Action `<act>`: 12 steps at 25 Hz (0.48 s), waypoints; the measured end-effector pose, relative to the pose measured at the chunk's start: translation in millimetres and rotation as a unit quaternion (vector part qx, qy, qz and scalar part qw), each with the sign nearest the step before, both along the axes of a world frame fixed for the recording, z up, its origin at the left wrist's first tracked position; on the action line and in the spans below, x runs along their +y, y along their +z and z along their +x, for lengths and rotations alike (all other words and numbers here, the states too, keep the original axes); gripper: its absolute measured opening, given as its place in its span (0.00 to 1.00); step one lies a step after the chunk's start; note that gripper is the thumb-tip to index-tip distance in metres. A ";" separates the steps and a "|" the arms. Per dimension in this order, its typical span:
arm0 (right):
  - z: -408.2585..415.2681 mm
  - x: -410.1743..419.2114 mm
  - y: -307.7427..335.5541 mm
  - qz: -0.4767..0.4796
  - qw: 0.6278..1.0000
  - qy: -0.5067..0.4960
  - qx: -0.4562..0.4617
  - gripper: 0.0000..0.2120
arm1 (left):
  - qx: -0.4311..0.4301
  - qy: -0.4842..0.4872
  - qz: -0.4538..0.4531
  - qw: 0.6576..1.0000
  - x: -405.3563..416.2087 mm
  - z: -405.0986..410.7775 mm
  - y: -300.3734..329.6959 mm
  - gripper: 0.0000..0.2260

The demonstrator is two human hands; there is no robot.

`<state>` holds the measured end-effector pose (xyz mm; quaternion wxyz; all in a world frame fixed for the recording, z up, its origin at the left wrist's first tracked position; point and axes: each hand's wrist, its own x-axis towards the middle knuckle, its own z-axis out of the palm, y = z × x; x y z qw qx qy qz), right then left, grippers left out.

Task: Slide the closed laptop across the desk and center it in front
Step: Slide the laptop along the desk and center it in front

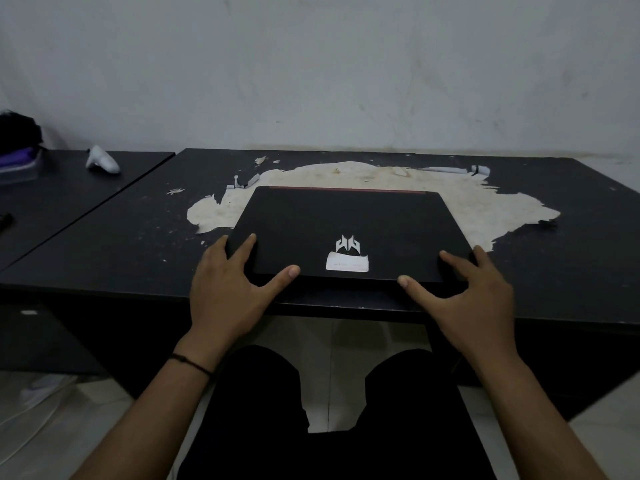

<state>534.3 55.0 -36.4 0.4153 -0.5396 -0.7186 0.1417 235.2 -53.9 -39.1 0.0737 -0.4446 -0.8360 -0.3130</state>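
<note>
A closed black laptop (349, 223) with a silver logo, a white sticker and a red strip along its far edge lies flat on the black desk (114, 244), near the front edge and roughly in front of me. My left hand (228, 292) grips its near left corner, fingers on the lid and thumb along the front edge. At the near right corner my right hand (464, 292) holds it the same way.
The desk's black surface has peeled away around and behind the laptop, showing a pale patch (485, 206). A second black desk (69, 188) adjoins on the left, carrying a white object (102, 161) and a dark bundle on a clear box (19, 150). A wall stands right behind.
</note>
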 end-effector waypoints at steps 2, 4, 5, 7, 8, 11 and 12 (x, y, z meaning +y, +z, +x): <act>-12.8 0.2 -2.2 0.049 0.993 -0.040 -0.098 0.37 | 0.058 0.005 -0.002 0.998 4.7 7.5 2.1 0.43; -30.7 -0.8 -3.7 0.102 0.982 -0.055 -0.152 0.31 | 0.126 -0.003 0.000 0.992 10.7 18.8 4.4 0.36; -39.2 -1.5 -4.5 0.114 0.980 -0.049 -0.154 0.29 | 0.142 -0.018 0.002 0.990 14.1 24.0 5.1 0.34; -52.4 -2.2 -7.3 0.120 0.980 -0.034 -0.152 0.28 | 0.138 -0.055 -0.008 0.989 22.1 34.2 5.4 0.32; -55.9 -2.7 -8.4 0.122 0.980 -0.027 -0.155 0.28 | 0.135 -0.066 -0.014 0.988 22.8 38.8 5.3 0.32; -57.5 -0.2 -13.8 0.140 0.976 -0.033 -0.162 0.26 | 0.147 -0.064 -0.013 0.987 23.1 43.4 1.6 0.31; -58.0 -1.3 -10.8 0.137 0.978 -0.037 -0.151 0.26 | 0.148 -0.057 -0.005 0.987 23.9 44.5 4.1 0.30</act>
